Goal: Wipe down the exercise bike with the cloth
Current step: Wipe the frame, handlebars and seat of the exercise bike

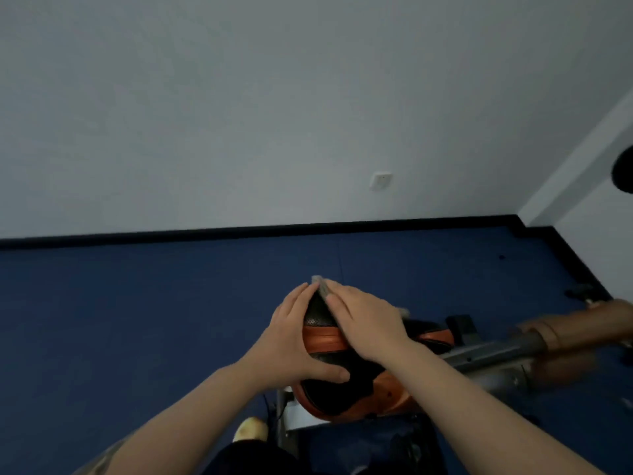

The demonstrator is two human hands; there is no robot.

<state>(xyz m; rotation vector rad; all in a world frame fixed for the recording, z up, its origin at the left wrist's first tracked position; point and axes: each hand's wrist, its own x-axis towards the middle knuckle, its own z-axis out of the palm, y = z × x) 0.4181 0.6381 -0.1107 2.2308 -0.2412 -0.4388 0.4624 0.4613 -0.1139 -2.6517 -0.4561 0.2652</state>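
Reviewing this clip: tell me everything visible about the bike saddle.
The saddle is black, perforated-looking padding with orange bands and an orange edge, its narrow nose pointing away from the camera. It sits on a grey frame above the blue floor. The left hand rests on its left side with the thumb across the top; the right hand presses a grey cloth over its right side and nose. Its mount is hidden.

Both hands on bike seat, floor beyond.

Left hand [294,341] on left of seat [329,389]; right hand [366,323] on right, over cloth [320,286] at far tip. Frame bar [496,354] to right; wall socket [381,181] far behind.
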